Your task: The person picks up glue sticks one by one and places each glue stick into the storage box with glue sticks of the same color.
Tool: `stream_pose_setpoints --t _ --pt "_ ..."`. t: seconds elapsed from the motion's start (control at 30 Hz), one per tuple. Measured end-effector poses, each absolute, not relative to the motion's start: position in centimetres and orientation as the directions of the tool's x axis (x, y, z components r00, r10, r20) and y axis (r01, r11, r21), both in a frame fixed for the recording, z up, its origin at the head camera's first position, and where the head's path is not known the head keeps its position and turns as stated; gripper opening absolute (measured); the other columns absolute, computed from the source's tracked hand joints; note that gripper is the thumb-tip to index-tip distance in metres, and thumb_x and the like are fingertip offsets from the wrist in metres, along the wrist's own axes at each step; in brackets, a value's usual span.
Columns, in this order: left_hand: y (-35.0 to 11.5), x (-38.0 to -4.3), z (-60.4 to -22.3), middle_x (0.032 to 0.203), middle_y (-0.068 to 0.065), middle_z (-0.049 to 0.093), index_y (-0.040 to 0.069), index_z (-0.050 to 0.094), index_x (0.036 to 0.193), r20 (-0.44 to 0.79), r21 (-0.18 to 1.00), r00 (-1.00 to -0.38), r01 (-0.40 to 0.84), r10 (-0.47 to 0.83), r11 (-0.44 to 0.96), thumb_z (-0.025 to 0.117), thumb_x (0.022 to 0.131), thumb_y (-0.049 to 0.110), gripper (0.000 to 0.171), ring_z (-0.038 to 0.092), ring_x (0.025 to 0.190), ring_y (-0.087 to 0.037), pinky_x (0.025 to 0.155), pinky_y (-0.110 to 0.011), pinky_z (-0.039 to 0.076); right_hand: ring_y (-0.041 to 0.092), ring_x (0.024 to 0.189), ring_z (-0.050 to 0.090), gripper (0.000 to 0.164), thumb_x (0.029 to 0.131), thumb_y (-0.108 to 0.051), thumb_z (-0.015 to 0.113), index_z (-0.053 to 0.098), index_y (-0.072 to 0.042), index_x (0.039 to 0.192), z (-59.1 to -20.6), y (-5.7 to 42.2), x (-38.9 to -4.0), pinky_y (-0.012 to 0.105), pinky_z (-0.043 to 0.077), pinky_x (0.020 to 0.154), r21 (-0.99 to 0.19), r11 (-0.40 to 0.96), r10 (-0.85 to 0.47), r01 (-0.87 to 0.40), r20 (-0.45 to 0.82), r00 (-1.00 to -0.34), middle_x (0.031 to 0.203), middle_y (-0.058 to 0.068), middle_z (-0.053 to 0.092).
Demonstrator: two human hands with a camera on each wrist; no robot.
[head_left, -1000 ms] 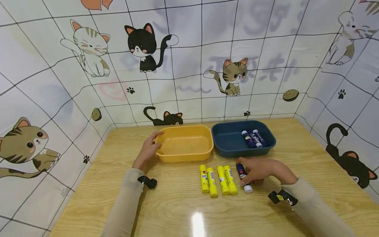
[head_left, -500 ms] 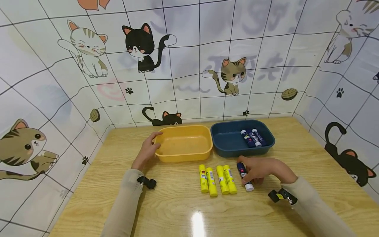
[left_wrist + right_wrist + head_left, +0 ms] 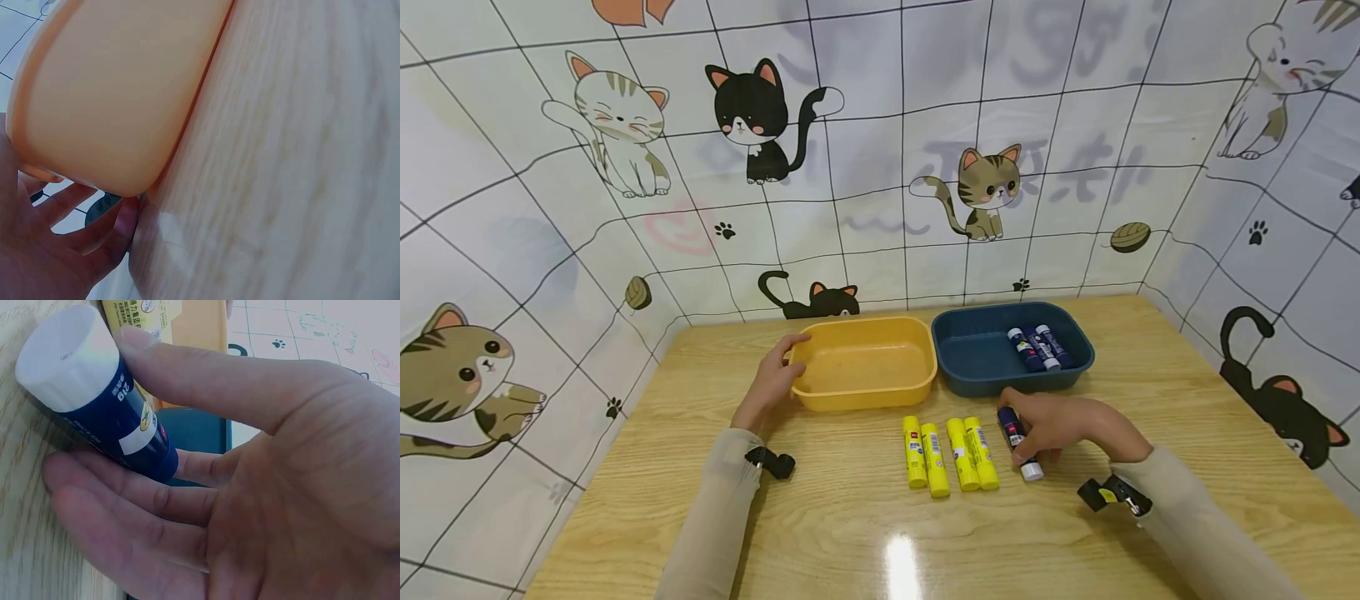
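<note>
A dark blue glue stick (image 3: 1013, 430) with a white cap is pinched between the thumb and fingers of my right hand (image 3: 1054, 423). The right wrist view shows this glue stick (image 3: 128, 419) tilted, its white cap toward the camera. My left hand (image 3: 772, 379) holds the left end of a yellow plastic tray (image 3: 865, 399), which has nothing in it. In the left wrist view the fingers (image 3: 103, 240) lie against the tray's end wall. Several yellow glue sticks (image 3: 933, 458) lie side by side left of my right hand.
A dark blue tray (image 3: 1000, 388) stands right of the yellow one, with 3 dark blue glue sticks (image 3: 1036, 348) at its right side. Behind the wooden table (image 3: 835, 533) rises a wall covering (image 3: 880, 167) printed with cats, and it continues along both sides.
My right hand and the dark blue glue stick have shifted slightly away from me, toward the dark blue tray. My left hand keeps its place on the yellow tray.
</note>
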State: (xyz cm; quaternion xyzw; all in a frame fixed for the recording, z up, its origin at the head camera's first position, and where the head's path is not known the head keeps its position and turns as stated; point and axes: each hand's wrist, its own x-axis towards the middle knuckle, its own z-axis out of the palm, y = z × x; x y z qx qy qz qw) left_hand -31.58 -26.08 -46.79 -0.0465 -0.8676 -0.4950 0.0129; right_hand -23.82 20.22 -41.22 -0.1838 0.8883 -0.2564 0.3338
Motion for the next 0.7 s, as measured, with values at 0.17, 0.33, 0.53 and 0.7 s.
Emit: stream_pose_setpoints --t 0.17,0.33,0.53,0.7 --pt "-26.04 -31.50 -46.66 0.162 -0.016 0.039 0.019 0.050 0.150 0.061 0.858 -0.996 0.087 0.068 0.506 0.050 0.097 0.008 0.055 0.058 0.121 -0.041 0.087 -0.036 0.052 0.023 0.066 0.062 0.076 0.082 -0.022 0.087 0.038 -0.012 0.140 -41.01 20.12 -23.76 0.038 0.055 0.064 -0.577 0.796 -0.510 -0.181 -0.480 -0.714 0.094 0.011 0.057" --pt "-25.98 -31.37 -46.52 0.162 -0.017 0.038 0.019 0.049 0.151 0.065 0.855 -0.995 0.094 0.076 0.510 0.050 0.097 0.008 0.056 0.058 0.122 -0.041 0.087 -0.036 0.052 0.022 0.066 0.060 0.077 0.081 -0.018 0.087 0.038 -0.013 0.140 -40.77 19.99 -23.70 0.035 0.052 0.063 -0.574 0.793 -0.521 -0.203 -0.466 -0.715 0.090 0.010 0.056" --pt "-25.88 -31.26 -46.51 0.162 -0.015 0.039 0.018 0.050 0.151 0.070 0.852 -0.995 0.097 0.072 0.514 0.051 0.096 0.006 0.056 0.058 0.123 -0.042 0.089 -0.037 0.052 0.022 0.068 0.060 0.077 0.083 -0.014 0.085 0.036 -0.011 0.142 -40.61 19.83 -23.71 0.035 0.054 0.064 -0.587 0.775 -0.550 -0.233 -0.445 -0.707 0.087 0.009 0.055" --pt "-25.85 -31.32 -46.58 0.163 -0.015 0.038 0.018 0.050 0.151 0.069 0.851 -0.995 0.097 0.073 0.516 0.051 0.096 0.006 0.056 0.058 0.123 -0.042 0.087 -0.036 0.052 0.021 0.068 0.061 0.075 0.084 -0.011 0.084 0.035 -0.011 0.142 -40.53 19.79 -23.72 0.035 0.055 0.064 -0.594 0.766 -0.562 -0.247 -0.431 -0.706 0.086 0.008 0.055"
